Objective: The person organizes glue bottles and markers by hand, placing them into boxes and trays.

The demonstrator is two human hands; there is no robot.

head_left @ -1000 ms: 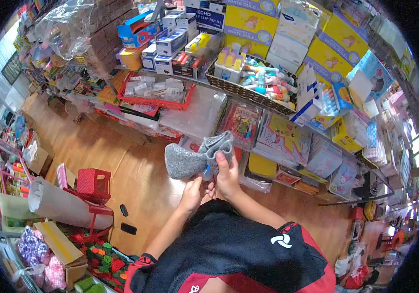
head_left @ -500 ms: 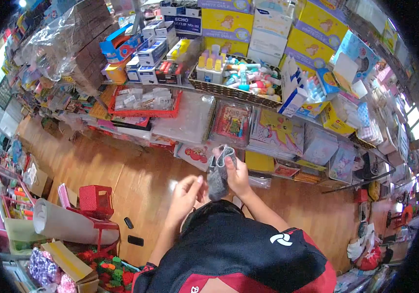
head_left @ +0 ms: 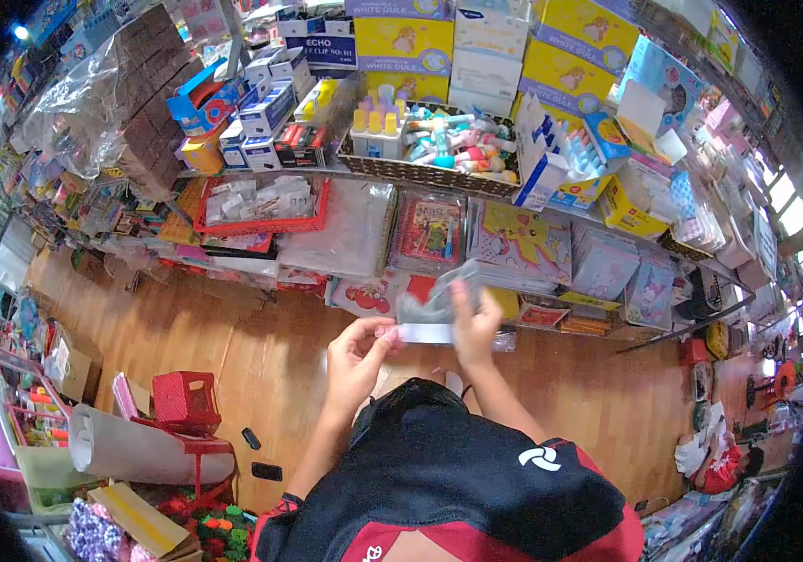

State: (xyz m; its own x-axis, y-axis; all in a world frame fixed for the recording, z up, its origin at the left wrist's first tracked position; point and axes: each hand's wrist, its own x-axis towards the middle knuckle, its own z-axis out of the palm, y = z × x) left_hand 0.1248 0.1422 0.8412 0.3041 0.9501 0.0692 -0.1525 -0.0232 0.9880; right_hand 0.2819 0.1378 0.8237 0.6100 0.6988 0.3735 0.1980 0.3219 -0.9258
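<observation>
I hold a grey felt cloth (head_left: 427,309) in front of my chest, blurred by motion. My right hand (head_left: 474,328) grips its right side, with part of the cloth sticking up above the fingers. My left hand (head_left: 356,354) pinches the cloth's lower left edge between thumb and fingers. Both hands are over the wooden floor (head_left: 261,365), just in front of shop shelves (head_left: 364,234) full of stationery.
The shelves carry a red tray (head_left: 261,206), a wicker basket of bottles (head_left: 429,150), boxes and picture books. A red stool (head_left: 181,398), a paper roll (head_left: 139,445) and cartons stand at lower left. Another person (head_left: 715,459) crouches at far right.
The cloth hung bunched from my right hand half a second ago; now my left hand has taken its lower edge and it is spread between both hands. The view shifted slightly downward.
</observation>
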